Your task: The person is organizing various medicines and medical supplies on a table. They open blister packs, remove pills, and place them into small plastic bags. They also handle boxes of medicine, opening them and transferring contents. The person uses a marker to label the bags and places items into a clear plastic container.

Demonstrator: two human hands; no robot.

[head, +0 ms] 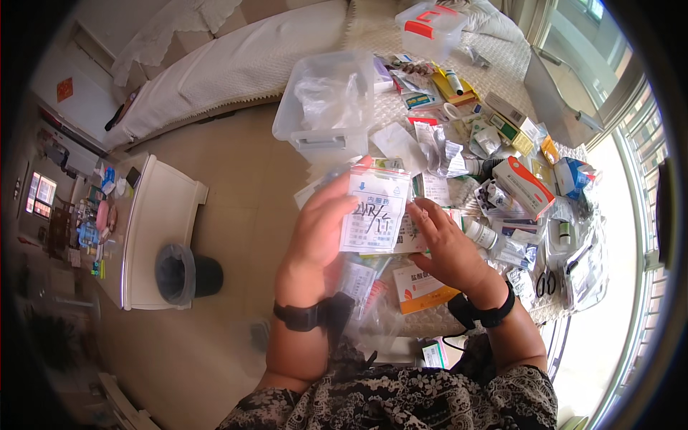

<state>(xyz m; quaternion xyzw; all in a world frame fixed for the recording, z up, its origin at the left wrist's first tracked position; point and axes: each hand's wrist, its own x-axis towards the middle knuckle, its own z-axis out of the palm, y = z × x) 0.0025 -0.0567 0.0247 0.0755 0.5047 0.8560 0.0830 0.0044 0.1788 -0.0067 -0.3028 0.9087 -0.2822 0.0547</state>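
Note:
My left hand [321,226] grips the left edge of a small zip-top plastic medicine bag [374,209], which bears print and handwriting. Just right of the bag is my right hand [449,244], fingers bent and spread; its fingertips are close to the bag's edge, and whether they touch it I cannot tell. Behind the bag, partly hidden, lie flat medicine packs. Below the right hand rests a white and orange medicine box [422,287]. A white pill bottle [480,234] lies beside that hand's knuckles.
A clear plastic bin [328,141] with plastic bags inside stands beyond the hands. Medicine boxes, including a red and white one [524,187], blister packs and black-handled scissors [546,283] crowd the cloth-covered surface. A lidded box [430,32] sits farther back. A waste bin [188,274] stands left.

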